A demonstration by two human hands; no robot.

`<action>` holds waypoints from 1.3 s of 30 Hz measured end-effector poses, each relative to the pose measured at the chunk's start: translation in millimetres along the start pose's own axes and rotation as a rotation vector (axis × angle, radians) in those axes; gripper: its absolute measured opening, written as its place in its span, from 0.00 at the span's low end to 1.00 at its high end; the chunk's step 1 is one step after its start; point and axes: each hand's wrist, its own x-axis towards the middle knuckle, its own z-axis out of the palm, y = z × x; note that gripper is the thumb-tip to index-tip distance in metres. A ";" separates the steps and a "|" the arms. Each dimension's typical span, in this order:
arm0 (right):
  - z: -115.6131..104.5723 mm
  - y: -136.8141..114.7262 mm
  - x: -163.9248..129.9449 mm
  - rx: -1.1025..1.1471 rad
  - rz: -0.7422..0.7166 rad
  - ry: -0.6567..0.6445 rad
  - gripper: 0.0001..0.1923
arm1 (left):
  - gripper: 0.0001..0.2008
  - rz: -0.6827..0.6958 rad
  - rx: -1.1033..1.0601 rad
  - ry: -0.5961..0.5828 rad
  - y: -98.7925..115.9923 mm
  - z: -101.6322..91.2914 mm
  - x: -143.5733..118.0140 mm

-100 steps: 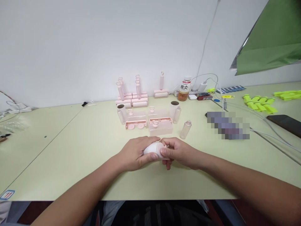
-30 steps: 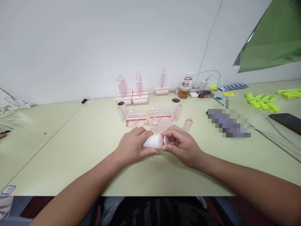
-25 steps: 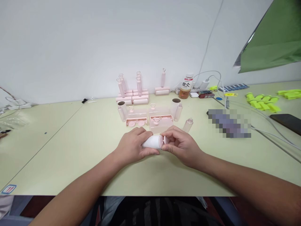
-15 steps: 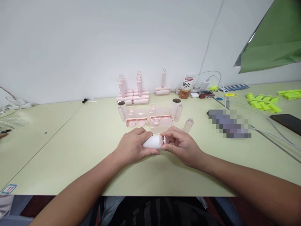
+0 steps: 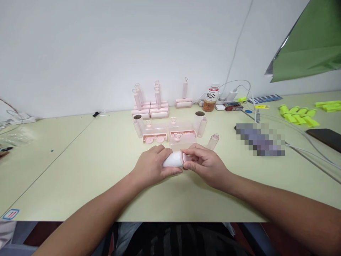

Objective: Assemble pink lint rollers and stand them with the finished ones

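Note:
My left hand is wrapped round a white lint roller refill, held sideways above the near part of the table. At the refill's right end, my right hand pinches a pink end cap between thumb and fingers. The cap sits against the roll's end; its far side is hidden by my fingers. Just beyond my hands lie two pink lint roller cases, one with round pink parts in it, the other with a heart-shaped loop. A clear pink handle stands tilted behind my right hand.
Finished-looking pink lint rollers stand along the wall. Two upright refills flank the cases. Further right are a drink bottle, white cables, a blurred-out item, a black phone and several yellow-green pieces.
My right hand has moved the pink end cap left against the refill; the gap with the short stem between them has closed. The left hand stays nearly still.

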 end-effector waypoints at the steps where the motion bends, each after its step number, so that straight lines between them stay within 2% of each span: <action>1: 0.1 0.6 -0.2 -0.003 -0.006 0.000 0.18 | 0.33 -0.009 0.003 -0.008 0.7 0.8 0.0; 6: 1.7 0.6 -1.4 -0.085 -0.047 0.006 0.17 | 0.31 -0.049 -0.040 -0.053 1.8 2.1 -0.3; 8: -1.1 -5.0 -1.4 -0.157 -0.118 0.012 0.16 | 0.28 -0.091 -0.121 -0.049 -0.2 1.2 0.2; 10: -9.7 -14.5 -0.4 -0.269 -0.228 0.072 0.14 | 0.26 -0.161 -0.247 -0.015 -4.5 0.1 1.2; 13: -37.0 -30.3 4.3 -0.485 -0.308 0.315 0.09 | 0.25 -0.271 -0.445 0.097 -13.7 -0.6 3.4; 15: -62.4 -35.6 10.0 -0.604 -0.242 0.480 0.09 | 0.26 -0.345 -0.575 0.170 -19.6 -0.1 4.9; 17: -88.2 -33.4 16.7 -0.677 -0.132 0.497 0.13 | 0.27 -0.434 -0.734 0.204 -23.7 1.0 6.3; 18: -99.3 -29.6 19.9 -0.693 -0.056 0.435 0.15 | 0.27 -0.479 -0.817 0.209 -24.9 1.6 7.1; 20: -115.1 -19.3 24.6 -0.683 0.093 0.198 0.20 | 0.28 -0.543 -0.971 0.215 -25.7 2.5 8.7; 22: -120.6 -9.2 26.7 -0.690 0.172 -0.037 0.22 | 0.28 -0.565 -1.086 0.220 -25.2 2.7 10.2; 24: -116.9 -3.0 26.6 -0.708 0.202 -0.189 0.17 | 0.27 -0.570 -1.166 0.215 -24.2 2.2 11.4; 27: -100.7 -3.2 24.6 -0.699 0.187 -0.273 0.09 | 0.26 -0.567 -1.226 0.179 -22.9 0.9 11.9; 31: -71.5 -13.8 19.1 -0.627 0.052 -0.345 0.07 | 0.24 -0.508 -1.254 0.107 -22.0 0.1 10.8; 34: -50.3 -22.1 12.1 -0.526 -0.030 -0.479 0.06 | 0.21 -0.433 -1.258 0.048 -21.8 0.3 9.3; 36: -39.4 -26.1 7.5 -0.465 -0.064 -0.552 0.07 | 0.20 -0.382 -1.269 -0.014 -21.6 0.9 8.2; 39: -30.0 -28.1 2.9 -0.434 -0.089 -0.574 0.06 | 0.20 -0.331 -1.276 -0.117 -20.3 2.7 6.7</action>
